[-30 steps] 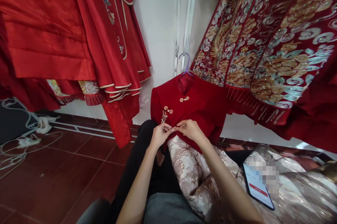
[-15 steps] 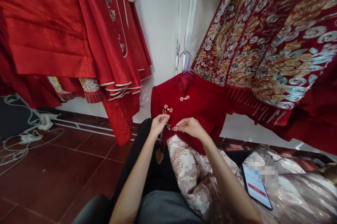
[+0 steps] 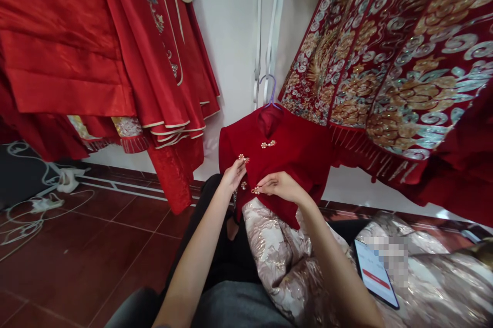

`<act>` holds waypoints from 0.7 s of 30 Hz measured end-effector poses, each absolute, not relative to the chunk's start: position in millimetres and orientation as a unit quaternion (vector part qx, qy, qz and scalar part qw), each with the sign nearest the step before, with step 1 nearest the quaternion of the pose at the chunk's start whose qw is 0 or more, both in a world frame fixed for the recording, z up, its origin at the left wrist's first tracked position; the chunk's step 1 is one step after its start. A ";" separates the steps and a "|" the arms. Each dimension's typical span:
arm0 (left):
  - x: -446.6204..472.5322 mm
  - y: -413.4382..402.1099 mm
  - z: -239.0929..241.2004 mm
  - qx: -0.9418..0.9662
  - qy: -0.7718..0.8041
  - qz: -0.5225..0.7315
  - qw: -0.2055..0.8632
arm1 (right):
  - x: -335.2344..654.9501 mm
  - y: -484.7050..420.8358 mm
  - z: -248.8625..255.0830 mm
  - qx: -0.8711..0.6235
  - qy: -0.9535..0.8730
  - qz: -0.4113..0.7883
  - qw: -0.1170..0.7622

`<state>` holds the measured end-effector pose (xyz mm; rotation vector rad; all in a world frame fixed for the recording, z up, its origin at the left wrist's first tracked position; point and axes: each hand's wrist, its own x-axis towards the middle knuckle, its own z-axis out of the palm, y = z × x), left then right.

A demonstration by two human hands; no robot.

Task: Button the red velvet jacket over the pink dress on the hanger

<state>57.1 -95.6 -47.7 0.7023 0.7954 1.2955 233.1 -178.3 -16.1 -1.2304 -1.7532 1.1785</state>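
Note:
A small red velvet jacket [image 3: 296,151] on a purple hanger [image 3: 269,93] lies against the wall above my lap. Gold and pearl clasps [image 3: 268,144] run down its front. My left hand [image 3: 233,174] pinches the jacket's left front edge by the second clasp [image 3: 243,158], fingers closed on the cloth. My right hand [image 3: 280,186] is closed in a pinch on a lower clasp [image 3: 256,190]. Under the jacket's hem spreads a pale pink and gold brocade skirt [image 3: 277,251] over my legs.
Red satin robes [image 3: 115,45] hang at the left. A heavily embroidered red and gold gown [image 3: 400,61] hangs at the right. A phone [image 3: 375,279] lies on the brocade at my right. White cables and a plug [image 3: 46,199] trail over the red tiled floor at the left.
My left hand has moved up from the lower clasp to the second clasp at the jacket's edge. The right hand has stayed pinched at the lower clasp.

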 end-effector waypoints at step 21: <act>88.0 -93.2 8.7 0.724 0.451 0.522 0.022 | 273.3 -196.8 10.9 -0.416 -0.711 0.513 0.243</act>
